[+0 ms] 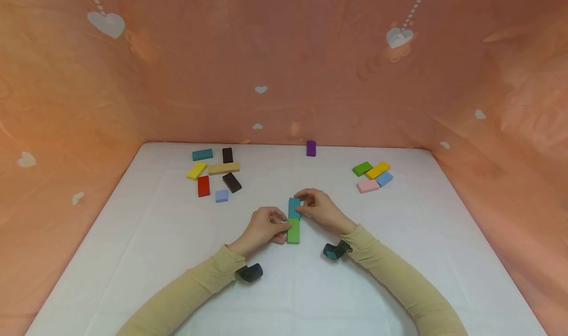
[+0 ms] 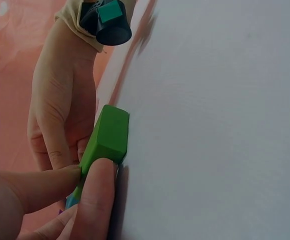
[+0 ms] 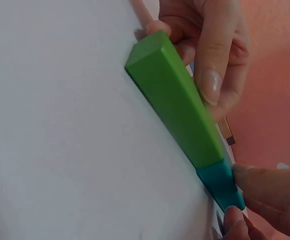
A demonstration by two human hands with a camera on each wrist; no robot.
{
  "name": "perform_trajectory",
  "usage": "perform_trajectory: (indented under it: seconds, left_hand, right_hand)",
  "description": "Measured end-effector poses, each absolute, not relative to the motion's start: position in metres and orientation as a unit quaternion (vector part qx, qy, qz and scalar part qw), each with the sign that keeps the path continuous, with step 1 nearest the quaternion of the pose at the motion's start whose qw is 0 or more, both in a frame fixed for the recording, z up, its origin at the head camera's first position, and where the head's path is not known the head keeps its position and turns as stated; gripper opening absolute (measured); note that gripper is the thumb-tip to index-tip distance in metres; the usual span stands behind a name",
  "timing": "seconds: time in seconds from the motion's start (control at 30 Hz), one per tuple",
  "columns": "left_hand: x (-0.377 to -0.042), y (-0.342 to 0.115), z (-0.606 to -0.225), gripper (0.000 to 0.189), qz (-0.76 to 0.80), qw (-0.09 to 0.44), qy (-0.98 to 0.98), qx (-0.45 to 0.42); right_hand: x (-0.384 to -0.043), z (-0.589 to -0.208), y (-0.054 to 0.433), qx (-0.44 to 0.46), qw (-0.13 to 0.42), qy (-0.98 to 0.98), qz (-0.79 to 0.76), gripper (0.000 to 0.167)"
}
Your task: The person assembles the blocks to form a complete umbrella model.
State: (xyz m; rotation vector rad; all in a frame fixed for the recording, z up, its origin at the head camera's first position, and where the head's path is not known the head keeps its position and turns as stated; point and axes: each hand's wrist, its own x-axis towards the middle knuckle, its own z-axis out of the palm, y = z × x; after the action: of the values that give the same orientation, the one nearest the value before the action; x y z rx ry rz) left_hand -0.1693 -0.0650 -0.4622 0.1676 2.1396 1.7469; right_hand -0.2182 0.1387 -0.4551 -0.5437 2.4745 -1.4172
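Observation:
A green block (image 1: 293,231) and a teal block (image 1: 294,208) lie end to end on the white table, their short ends meeting in the head view. My left hand (image 1: 263,227) holds the green block from its left side, thumb on the top face and fingers along the edge. In the right wrist view, the left thumb lies against the green block (image 3: 175,105). From the right, my right hand (image 1: 323,209) pinches the teal block, with its fingertips around the far part. The right wrist view shows those fingers at the narrow teal block (image 3: 220,184).
At the back left lie several blocks, including a red block (image 1: 203,186), a natural wood block (image 1: 224,168) and a small lavender block (image 1: 221,196). A purple block (image 1: 311,148) is at the back edge. Toward the right sit a pink block (image 1: 368,186) and a yellow-orange block (image 1: 378,170).

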Motion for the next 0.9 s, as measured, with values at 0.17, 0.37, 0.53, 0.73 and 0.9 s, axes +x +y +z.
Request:
perform_trajectory:
  seconds: [0.17, 0.37, 0.53, 0.73, 0.9]
  left_hand:
    - [-0.171, -0.064, -0.463, 0.017, 0.623, 0.186, 0.758, 0.060]
    - [-0.171, -0.064, -0.463, 0.018, 0.629, 0.192, 0.752, 0.048]
    - [-0.171, -0.064, -0.465, 0.018, 0.629, 0.191, 0.752, 0.051]
    - [-0.170, -0.064, -0.464, 0.020, 0.633, 0.191, 0.749, 0.054]
    - [-0.165, -0.065, -0.451, 0.021, 0.633, 0.196, 0.746, 0.061]
  right_hand:
    - [-0.206, -0.430, 0.134, -0.194, 0.125, 0.845, -0.483, 0.035]
    - [-0.197, -0.416, 0.131, -0.195, 0.127, 0.846, -0.479, 0.033]
    - [-0.198, -0.418, 0.131, -0.199, 0.119, 0.846, -0.481, 0.031]
    - [-0.198, -0.419, 0.131, -0.202, 0.115, 0.846, -0.480, 0.031]
    - [-0.199, -0.420, 0.131, -0.207, 0.112, 0.845, -0.480, 0.031]
